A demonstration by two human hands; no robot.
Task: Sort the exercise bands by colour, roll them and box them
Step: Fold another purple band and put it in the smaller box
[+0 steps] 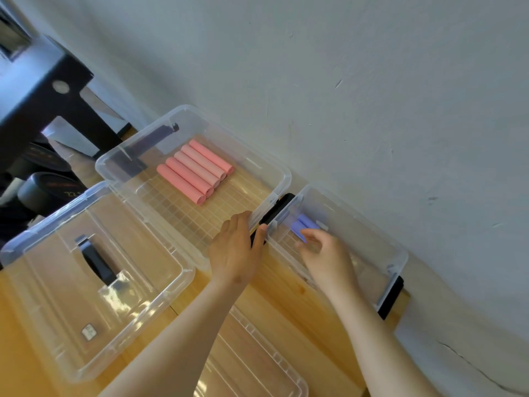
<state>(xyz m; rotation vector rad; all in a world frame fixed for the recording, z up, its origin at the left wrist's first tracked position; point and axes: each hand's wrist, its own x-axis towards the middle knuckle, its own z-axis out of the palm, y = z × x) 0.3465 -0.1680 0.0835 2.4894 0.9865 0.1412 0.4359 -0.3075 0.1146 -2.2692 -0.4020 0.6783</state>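
Note:
Several rolled pink bands [194, 170] lie side by side in the middle clear box [277, 170] against the wall. Two rolled purple bands [305, 223] lie in the right clear box [400, 253]. My right hand [326, 253] reaches inside that box, its loosely curled fingertips at the near end of the purple rolls; I cannot tell whether it grips one. My left hand [236, 247] rests with straight fingers on the near right corner of the middle box, its thumb against the black latch [276, 212].
A clear lid with a black handle [94, 259] lies upside down at the left on the wooden table [286, 299]. Another clear lid [257, 356] lies between my forearms. The grey wall runs behind the boxes. Dark dumbbells and a black stand sit off the table's far left.

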